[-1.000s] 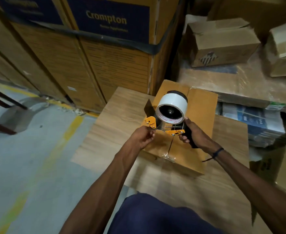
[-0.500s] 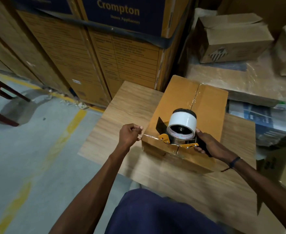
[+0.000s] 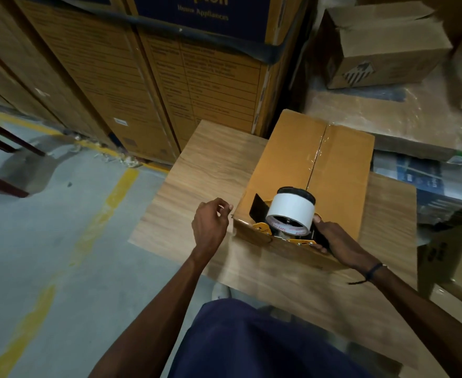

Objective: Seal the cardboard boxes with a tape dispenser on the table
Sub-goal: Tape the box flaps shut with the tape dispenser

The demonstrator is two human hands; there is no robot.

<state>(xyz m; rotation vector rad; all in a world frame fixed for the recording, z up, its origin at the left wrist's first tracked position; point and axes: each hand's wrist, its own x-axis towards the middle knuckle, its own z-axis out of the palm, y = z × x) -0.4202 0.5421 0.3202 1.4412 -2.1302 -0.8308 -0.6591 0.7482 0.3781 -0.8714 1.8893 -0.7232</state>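
Resting on the near end of the box (image 3: 292, 165), the dispenser (image 3: 287, 225) carries a white tape roll (image 3: 291, 207) on a dark hub, with orange side plates and a black blade guard projecting to its left. Red print shows on the roll's inner rim. The box is plain tan cardboard, flaps closed, with a glossy strip of clear tape along the centre seam. It sits on the far right part of a wood-grain counter (image 3: 202, 170). The right hand (image 3: 339, 245) is closed around the dispenser's black handle. The left hand (image 3: 209, 222), fingers loosely curled and holding nothing visible, lies just beside the box's near left corner. Stacked cartons (image 3: 169, 85) stand behind the counter.
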